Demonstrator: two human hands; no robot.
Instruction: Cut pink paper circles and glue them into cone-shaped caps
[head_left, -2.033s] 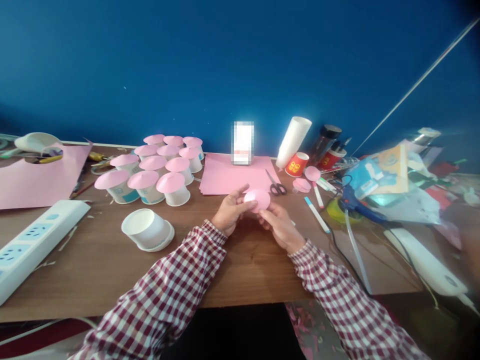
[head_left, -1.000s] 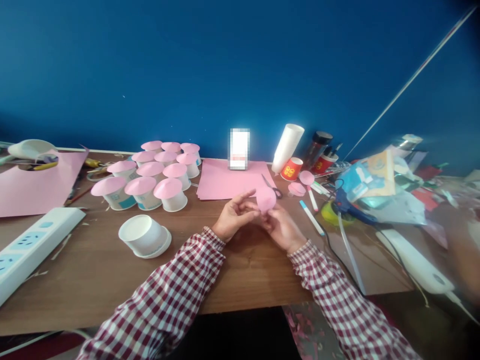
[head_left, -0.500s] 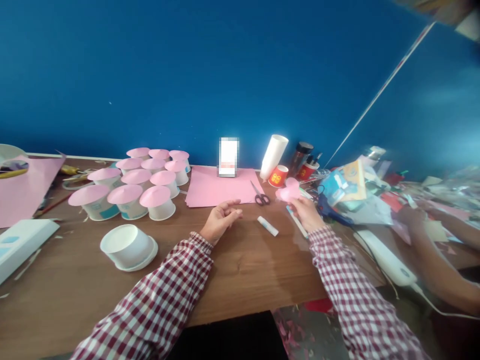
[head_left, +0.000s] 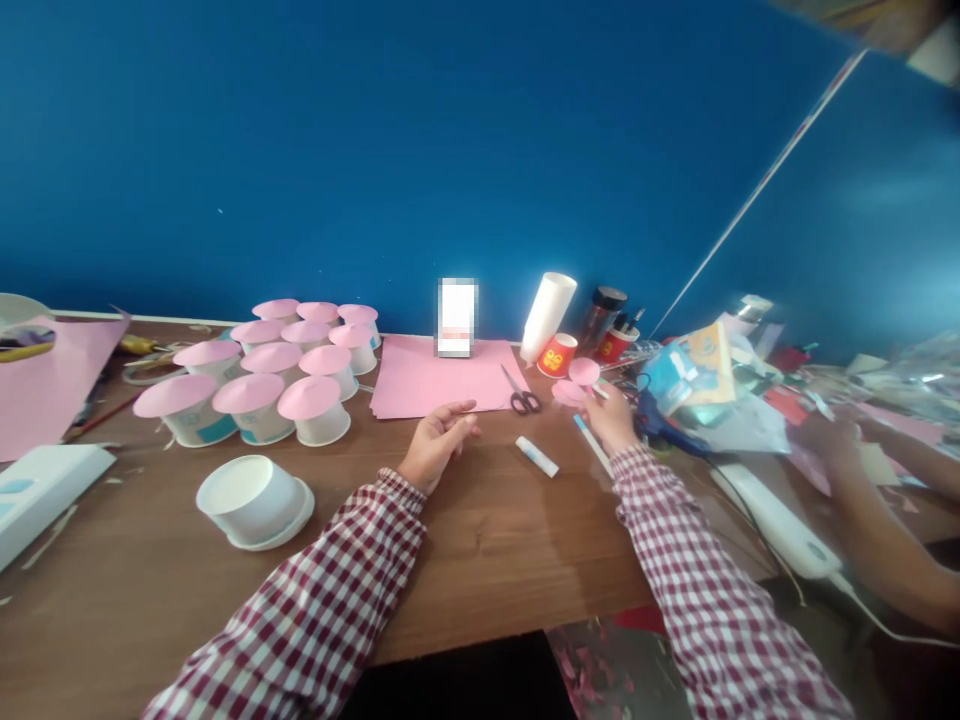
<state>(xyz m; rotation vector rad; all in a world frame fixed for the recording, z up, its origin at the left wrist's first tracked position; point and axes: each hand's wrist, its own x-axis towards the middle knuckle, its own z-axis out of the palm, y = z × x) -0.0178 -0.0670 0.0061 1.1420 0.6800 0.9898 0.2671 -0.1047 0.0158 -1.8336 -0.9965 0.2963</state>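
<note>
My left hand hovers over the table before the pink paper sheets. Its fingers are loosely curved, with a gap between thumb and forefinger and nothing in them. At the right, my right hand pinches at a small pink paper circle; the fingertips are partly hidden. Another pink paper piece lies just beside it. Between the hands rest a white glue stick and open scissors. A white and blue stick lies under my right wrist.
Several paper cups topped with pink paper cones stand at the left. A white bowl sits nearer. At the back are a red cup and stacked white cups. A co-worker's hands are among clutter at the right.
My right hand has shifted slightly, and the pink paper circle by its fingers has moved down a little and shows more sharply. My left hand stays nearly in place.
</note>
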